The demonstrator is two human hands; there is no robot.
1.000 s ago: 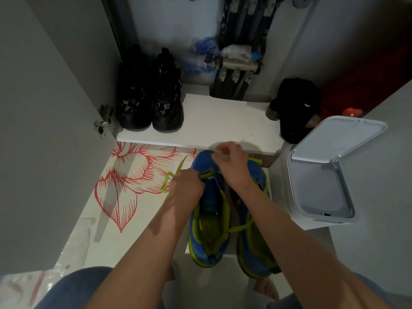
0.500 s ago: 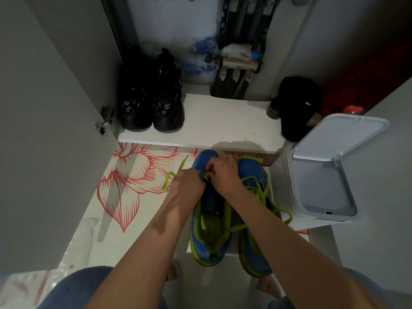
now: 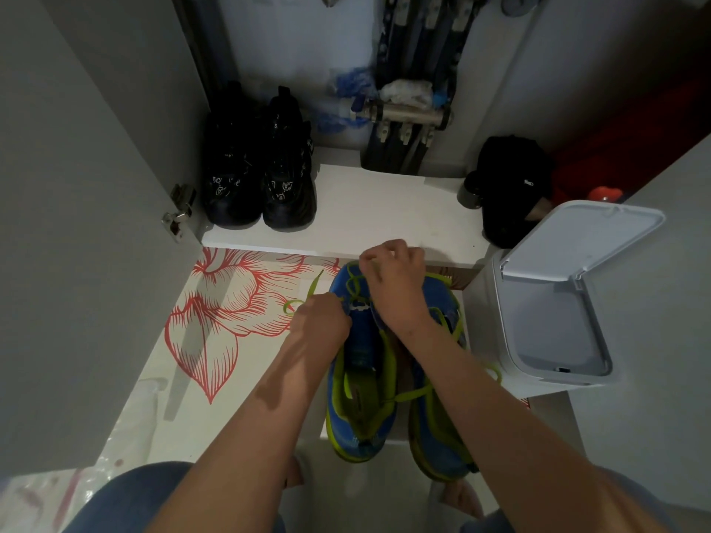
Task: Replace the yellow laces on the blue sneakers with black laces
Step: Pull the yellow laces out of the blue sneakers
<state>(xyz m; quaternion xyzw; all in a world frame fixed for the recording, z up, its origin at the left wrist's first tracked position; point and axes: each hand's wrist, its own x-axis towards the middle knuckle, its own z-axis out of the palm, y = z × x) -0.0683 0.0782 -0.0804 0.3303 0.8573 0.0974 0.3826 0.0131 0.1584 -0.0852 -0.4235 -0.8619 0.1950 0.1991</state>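
- We see the blue sneakers (image 3: pixel 359 378) side by side on the floor right in front of the person, toes pointing away toward the white shelf (image 3: pixel 384 209), between the red flower-print floor covering (image 3: pixel 231 302) and the white bin (image 3: pixel 554 302).
- The yellow lace (image 3: pixel 314 286) is still threaded in the left sneaker (image 3: pixel 356 352); a loose end sticks out to the left past the hand, and more lace trails over the right sneaker (image 3: pixel 442 444).
- Left hand (image 3: pixel 321 321): fingers curled tight, grasping the yellow lace at the left edge of the left sneaker, near the toe end of the eyelets.
- Right hand (image 3: pixel 392 290): over the toes of both sneakers, fingertips (image 3: pixel 371 259) bunched and pinching a loop of the yellow lace that runs up from the left sneaker.
- Both forearms reach down from the bottom of the view, and the right one crosses over the right sneaker.
- The bin's lid stands open, and the bin sits just beside the right sneaker.
- A pair of black shoes (image 3: pixel 261 178) stands on the left of the shelf, and a black cap (image 3: pixel 511 186) sits at its right end.
- An open grey cabinet door (image 3: pixel 84 225) is on the left, and blue jeans (image 3: pixel 127 498) show at the bottom.
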